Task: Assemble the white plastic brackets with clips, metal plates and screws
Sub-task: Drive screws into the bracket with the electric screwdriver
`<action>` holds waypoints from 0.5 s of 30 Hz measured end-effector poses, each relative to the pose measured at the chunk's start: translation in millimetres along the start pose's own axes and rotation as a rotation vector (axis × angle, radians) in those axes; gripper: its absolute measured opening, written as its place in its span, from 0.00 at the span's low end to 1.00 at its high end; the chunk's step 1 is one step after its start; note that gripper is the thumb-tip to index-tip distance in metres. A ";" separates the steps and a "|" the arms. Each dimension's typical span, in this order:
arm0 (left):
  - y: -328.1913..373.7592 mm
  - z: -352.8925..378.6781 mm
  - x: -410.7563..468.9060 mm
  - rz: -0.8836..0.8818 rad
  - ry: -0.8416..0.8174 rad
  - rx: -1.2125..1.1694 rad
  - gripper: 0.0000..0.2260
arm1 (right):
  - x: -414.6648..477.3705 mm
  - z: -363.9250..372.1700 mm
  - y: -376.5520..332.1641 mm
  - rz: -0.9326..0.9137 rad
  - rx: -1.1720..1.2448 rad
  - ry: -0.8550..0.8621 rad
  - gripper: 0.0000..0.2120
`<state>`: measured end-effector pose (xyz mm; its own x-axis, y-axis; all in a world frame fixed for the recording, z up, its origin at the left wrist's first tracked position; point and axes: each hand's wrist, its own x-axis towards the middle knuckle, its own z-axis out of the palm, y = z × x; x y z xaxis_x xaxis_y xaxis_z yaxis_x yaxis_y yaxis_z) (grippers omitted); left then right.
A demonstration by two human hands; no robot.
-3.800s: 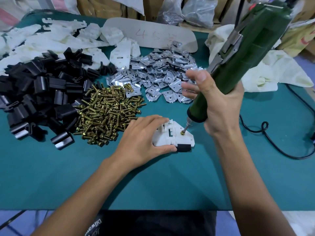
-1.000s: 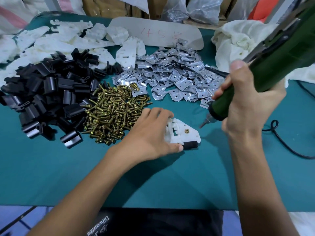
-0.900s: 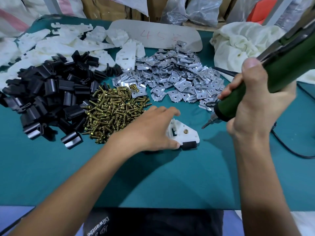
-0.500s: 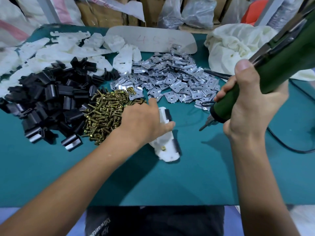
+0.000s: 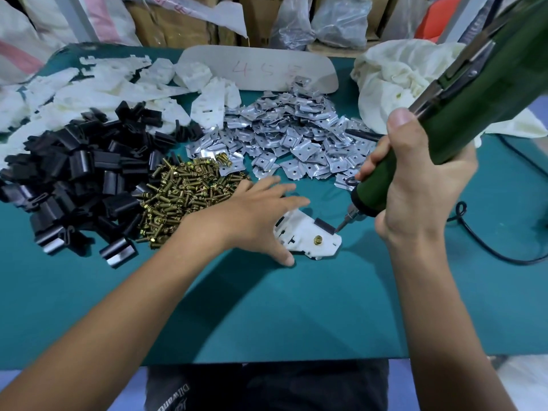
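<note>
While the left hand (image 5: 255,215) lies flat with fingers (image 5: 284,189) spread, pinning the white bracket (image 5: 308,237) to the table (image 5: 296,307), the right hand (image 5: 415,191) is wrapped tight around the green screwdriver (image 5: 444,126). The bracket projects beyond the left fingertips; a brass screw (image 5: 318,239) sits in it, a black clip (image 5: 324,225) at its far edge. The bit tip (image 5: 341,226) stands just beside that clip, below the right fingers.
</note>
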<state>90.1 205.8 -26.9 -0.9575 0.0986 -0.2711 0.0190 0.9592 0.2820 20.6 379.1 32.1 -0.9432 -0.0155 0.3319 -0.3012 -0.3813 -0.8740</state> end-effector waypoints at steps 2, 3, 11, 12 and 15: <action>-4.0 6.2 3.9 0.020 0.029 -0.008 0.49 | -0.2 0.5 1.7 0.009 -0.006 -0.004 0.19; -5.3 10.1 4.0 0.036 0.079 0.005 0.48 | -0.2 0.5 2.4 0.011 -0.005 -0.005 0.19; 27.2 56.5 -8.3 -0.197 0.460 0.108 0.47 | 4.1 5.7 12.0 0.013 0.001 -0.023 0.19; 30.0 59.3 -9.0 -0.221 0.477 0.094 0.48 | 5.0 6.2 13.8 0.007 -0.008 -0.030 0.19; 31.3 61.9 -9.3 -0.237 0.512 0.044 0.50 | 6.6 6.2 19.4 -0.006 -0.043 -0.054 0.18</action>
<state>117.4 251.2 -72.5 -0.9542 -0.2515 0.1621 -0.2121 0.9507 0.2264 9.4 365.9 19.5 -0.9327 -0.0636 0.3549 -0.3138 -0.3416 -0.8859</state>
